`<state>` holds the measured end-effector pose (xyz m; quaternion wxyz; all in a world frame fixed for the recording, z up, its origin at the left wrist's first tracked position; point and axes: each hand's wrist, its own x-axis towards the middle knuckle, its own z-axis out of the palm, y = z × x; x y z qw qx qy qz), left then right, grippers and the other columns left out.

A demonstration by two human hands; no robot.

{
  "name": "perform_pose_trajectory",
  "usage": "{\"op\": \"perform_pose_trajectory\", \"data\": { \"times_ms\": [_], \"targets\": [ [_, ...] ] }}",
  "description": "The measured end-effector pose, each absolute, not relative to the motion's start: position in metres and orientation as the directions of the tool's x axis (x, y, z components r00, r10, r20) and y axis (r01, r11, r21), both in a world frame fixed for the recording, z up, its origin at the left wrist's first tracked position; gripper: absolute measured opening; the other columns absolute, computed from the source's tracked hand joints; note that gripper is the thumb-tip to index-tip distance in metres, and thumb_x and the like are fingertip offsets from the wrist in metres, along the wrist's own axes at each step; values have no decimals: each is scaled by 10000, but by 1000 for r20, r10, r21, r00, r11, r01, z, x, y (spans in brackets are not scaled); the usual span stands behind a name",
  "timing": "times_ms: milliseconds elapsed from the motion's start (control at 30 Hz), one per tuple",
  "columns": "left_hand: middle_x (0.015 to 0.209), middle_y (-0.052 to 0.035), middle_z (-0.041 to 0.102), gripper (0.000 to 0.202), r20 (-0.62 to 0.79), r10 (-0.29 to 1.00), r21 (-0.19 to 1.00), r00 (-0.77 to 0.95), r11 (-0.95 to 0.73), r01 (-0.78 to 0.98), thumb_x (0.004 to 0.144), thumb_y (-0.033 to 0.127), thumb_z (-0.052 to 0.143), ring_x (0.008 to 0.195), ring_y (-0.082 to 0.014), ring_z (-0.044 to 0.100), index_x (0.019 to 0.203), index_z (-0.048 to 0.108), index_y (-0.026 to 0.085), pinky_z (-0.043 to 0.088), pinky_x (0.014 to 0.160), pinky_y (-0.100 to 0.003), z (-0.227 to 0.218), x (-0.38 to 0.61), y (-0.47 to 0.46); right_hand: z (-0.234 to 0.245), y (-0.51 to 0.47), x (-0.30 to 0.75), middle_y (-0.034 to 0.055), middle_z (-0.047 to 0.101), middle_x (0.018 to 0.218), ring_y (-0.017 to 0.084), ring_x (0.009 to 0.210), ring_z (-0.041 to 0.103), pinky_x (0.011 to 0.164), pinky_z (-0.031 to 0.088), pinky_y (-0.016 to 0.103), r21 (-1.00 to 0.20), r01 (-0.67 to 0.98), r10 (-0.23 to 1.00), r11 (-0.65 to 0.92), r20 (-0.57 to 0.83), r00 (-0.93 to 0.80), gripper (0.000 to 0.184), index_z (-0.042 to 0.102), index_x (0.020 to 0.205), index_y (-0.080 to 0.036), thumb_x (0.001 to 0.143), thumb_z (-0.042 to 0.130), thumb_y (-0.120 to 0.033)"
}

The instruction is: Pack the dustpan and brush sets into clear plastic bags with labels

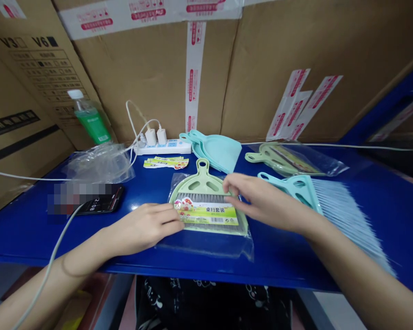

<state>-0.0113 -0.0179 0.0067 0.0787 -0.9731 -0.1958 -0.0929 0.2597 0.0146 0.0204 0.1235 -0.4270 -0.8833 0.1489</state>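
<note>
Our left hand [147, 228] and right hand [261, 201] rest unclenched fingers [167, 215] on the bagged dustpan [203, 183], flat on the desk [151, 192].

On blue table [151, 188]: phone [101, 203], bags [99, 165], bottle [91, 120], power strip [165, 146], labels [165, 162], teal dustpans [216, 149], brush [330, 201], near bagged dustpan [206, 208], far bagged dustpan [285, 160].

Left hand [147, 227] and right hand [261, 201] bare, forearms uncovered to the frame edge. Thin line rings the left forearm [82, 256]: band or crease, cannot tell. Black, white-printed garment [209, 298] at the lap.
</note>
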Motion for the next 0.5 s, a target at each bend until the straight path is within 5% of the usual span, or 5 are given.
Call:
{"op": "perform_pose_trajectory", "data": {
  "times_ms": [167,333,500],
  "targets": [
    [863,-42,682,284,207,347,-73,915,-927,369,944,77,346,741,-158,579,970,621,142,475,638,-255,8,-13,-17,21,4,254,3,556,785,151,708,505,640,378,257,-481,498,532,722,-75,-844,182,511,816,-190,817,673,-273],
    [899,-48,673,259,185,378,-2,907,-923,385,936,78,374,776,-155,591,975,622,146,477,643,-243,8,-13,-17,19,1,248,-36,536,676,116,628,475,606,341,243,-445,561,548,698,-172,-819,174,512,718,-185,807,633,-96],
    [909,-50,663,232,156,425,54,892,-905,422,918,90,413,812,-163,602,1004,619,152,498,691,-254,7,-14,-17,22,1,249,-43,535,641,109,600,456,595,322,246,-424,585,561,691,-194,-805,192,508,681,-183,829,594,-96]
  ]
}}
